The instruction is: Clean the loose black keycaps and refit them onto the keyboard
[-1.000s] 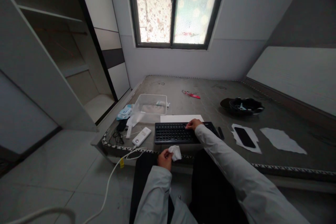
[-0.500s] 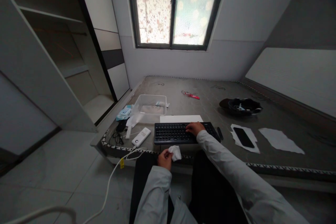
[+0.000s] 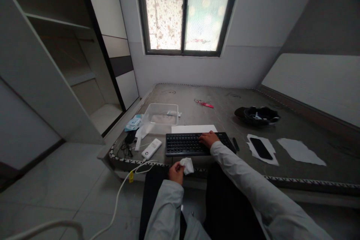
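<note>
My two hands are apart. Left hand [image 3: 176,173] low, above my lap at the near edge of the mattress [image 3: 219,93], a crumpled white tissue [image 3: 187,166] pinched between thumb and fingers. Right hand [image 3: 209,140] reaches farther out, palm down, fingers bent onto the right half of the black keyboard [image 3: 182,145]; its underside is hidden, so I cannot tell if anything is gripped there. Keyboard lies flat before me, near the mattress edge, long side towards me. A white flat item [image 3: 194,129] sits right behind it; a small dark stick [image 3: 235,144] just beside its right end. Left of it: white power bank-like block [image 3: 152,149], then a clear plastic bin [image 3: 160,130] farther back. Right side: black phone [image 3: 261,148] on a white sheet [image 3: 274,159], a second white sheet [image 3: 300,151] beside it, dark cap [image 3: 240,112] behind them.
</note>
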Motion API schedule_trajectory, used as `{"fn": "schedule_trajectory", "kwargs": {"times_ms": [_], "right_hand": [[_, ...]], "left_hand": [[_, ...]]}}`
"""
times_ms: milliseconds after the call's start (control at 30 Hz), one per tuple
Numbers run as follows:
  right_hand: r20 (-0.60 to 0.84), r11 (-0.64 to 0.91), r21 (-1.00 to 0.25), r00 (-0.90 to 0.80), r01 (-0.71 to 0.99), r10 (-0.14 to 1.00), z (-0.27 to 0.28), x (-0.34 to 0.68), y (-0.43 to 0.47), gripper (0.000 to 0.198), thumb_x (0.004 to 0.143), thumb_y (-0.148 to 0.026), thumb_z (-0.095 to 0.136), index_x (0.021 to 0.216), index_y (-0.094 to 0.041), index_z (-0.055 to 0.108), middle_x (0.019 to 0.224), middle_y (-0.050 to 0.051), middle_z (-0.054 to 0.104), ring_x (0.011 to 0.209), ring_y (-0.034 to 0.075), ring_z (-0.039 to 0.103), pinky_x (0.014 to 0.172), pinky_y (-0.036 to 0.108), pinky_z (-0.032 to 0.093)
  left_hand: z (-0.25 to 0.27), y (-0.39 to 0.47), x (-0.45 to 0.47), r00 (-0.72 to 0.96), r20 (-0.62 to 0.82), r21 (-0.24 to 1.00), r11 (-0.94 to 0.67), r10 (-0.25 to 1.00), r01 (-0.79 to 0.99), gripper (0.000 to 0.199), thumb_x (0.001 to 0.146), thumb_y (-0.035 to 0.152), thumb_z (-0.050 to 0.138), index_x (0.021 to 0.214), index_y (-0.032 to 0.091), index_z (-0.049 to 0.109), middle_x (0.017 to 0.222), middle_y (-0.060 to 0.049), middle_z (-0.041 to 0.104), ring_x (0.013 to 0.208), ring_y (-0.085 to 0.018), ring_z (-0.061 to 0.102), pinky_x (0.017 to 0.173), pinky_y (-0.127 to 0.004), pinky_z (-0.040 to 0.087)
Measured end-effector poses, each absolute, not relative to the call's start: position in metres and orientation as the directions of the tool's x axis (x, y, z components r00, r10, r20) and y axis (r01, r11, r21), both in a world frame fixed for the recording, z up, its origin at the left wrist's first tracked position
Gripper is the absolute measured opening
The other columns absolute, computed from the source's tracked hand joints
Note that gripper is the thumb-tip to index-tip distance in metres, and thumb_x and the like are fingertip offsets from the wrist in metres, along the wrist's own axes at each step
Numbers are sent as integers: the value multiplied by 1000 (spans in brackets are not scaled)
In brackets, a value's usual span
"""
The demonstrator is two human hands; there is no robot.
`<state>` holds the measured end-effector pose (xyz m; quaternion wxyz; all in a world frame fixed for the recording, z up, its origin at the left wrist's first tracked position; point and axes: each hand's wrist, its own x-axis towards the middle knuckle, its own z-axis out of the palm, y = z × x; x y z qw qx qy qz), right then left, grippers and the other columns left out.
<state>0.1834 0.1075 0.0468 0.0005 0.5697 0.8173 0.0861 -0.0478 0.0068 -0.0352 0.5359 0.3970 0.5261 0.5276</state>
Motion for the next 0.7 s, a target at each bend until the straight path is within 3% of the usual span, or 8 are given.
{"fn": "schedule_trajectory", "kwargs": {"times_ms": [400,700], "right_hand": [[131,305,145,-324,941,937,40,185,103,22,84,-38,46,95,-29,63,98,4,64,82,17,58,75,31,26],[136,349,151,-369,925,919,39,182,101,24,86,-32,42,91,-28,65,88,5,65,80,17,56,74,33,24]], "left_hand": [[-34,6,-47,-134,-156,981,137,979,-141,18,57,12,62,74,14,67,76,-7,71,78,-22,66,70,-29,50],[-40,7,-47,-134,-152,984,138,979,-110,19,58,12,63,76,15,67,77,-7,71,80,-22,65,72,-29,50]]}}
